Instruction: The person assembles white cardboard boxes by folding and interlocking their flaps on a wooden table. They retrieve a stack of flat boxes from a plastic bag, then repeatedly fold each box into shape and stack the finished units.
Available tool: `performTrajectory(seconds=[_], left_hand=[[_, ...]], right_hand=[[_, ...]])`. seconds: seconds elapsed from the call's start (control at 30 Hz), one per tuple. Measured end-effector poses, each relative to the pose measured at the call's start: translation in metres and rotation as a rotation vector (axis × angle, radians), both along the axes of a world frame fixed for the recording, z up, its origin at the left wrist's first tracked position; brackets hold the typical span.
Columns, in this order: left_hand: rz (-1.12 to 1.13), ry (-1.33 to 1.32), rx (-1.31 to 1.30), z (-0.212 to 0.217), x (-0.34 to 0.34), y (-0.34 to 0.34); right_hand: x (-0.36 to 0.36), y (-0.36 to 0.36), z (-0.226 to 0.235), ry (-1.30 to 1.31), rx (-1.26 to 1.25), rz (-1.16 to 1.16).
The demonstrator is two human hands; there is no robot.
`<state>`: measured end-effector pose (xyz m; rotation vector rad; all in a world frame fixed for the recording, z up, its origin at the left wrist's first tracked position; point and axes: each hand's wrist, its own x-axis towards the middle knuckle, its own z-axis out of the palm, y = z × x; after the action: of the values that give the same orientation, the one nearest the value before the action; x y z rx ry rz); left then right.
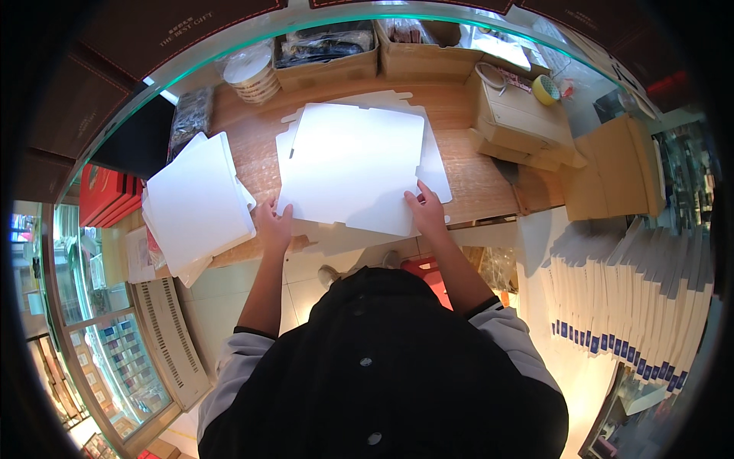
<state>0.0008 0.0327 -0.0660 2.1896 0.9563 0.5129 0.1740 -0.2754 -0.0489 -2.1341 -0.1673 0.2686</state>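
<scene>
Steadying a smooth white sheet point(355, 162) at its sides with left hand point(273, 224) and right hand point(428, 211), thumbs parted from fingers, pinch unclear.
Holding it over notched white card point(438, 172) on grained wood tabletop point(480, 186), beside fanned white sheets point(197, 197), before cardboard boxes point(420, 63).

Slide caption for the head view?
Bare left hand and right hand at edges of flat white sheets stacked on a brown wooden table.
</scene>
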Motion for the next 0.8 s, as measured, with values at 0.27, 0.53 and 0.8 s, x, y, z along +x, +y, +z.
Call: performTrajectory(seconds=[0.27, 0.53, 0.8], left_hand=[[-0.072, 0.063, -0.207, -0.024, 0.006, 0.029], [-0.150, 0.146, -0.451, 0.018, 0.015, 0.023], [-0.627, 0.003, -0.998, 0.113, -0.011, -0.031]], right_hand=[[-0.004, 0.002, 0.007, 0.183, -0.094, 0.094], [0.005, 0.012, 0.006, 0.141, -0.157, 0.004], [-0.052, -0.087, 0.044, 0.223, 0.550, -0.146]])
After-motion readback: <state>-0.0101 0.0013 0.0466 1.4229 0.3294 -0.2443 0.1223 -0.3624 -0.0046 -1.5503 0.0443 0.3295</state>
